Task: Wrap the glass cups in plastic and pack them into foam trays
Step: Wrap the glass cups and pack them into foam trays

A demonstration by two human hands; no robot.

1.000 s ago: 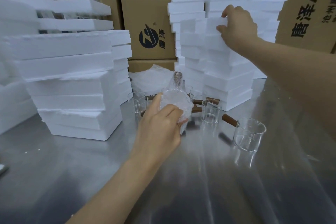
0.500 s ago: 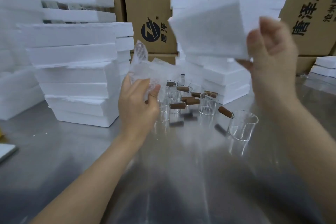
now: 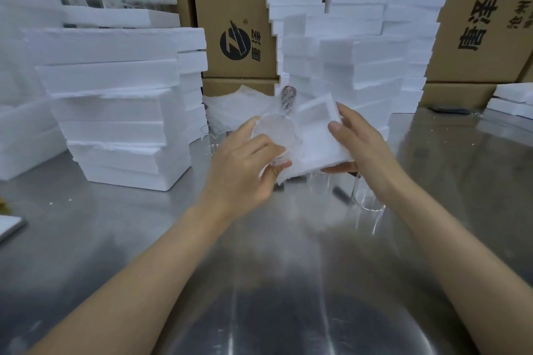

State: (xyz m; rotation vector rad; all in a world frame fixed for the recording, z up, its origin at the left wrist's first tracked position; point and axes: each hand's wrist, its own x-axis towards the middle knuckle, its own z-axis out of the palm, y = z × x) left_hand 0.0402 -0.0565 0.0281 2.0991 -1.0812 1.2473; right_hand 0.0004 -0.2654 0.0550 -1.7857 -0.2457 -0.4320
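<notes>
Take the tall foam stack (image 3: pixel 360 52) as your reference. Half a second ago your right hand (image 3: pixel 363 147) held the foam tray (image 3: pixel 314 135) high against the face of this stack, and the wrapped cup (image 3: pixel 275 135) sat well apart from it, to the left. Both items now meet low in front of the stack, above the steel table (image 3: pixel 115 239). Your right hand pinches the tray at its right edge, thumb on top and fingers underneath, with the recessed side tilted toward you. Your left hand (image 3: pixel 245 170) grips the wrapped cup with the fingers curled round its body; the covered handle points up toward the stack. The cup touches the left part of the tray, but the view does not show whether it is seated in the recess. Judge the step as insertion just begun: wrapping of this cup appears complete, and seating remains. Align the handle with the recess before pressing, as foam edges are likely to crumble under force. Unwrapped glass cups (image 3: pixel 369 199) stand on the table in front of the stack, under your right hand, so much of the task remains.
</notes>
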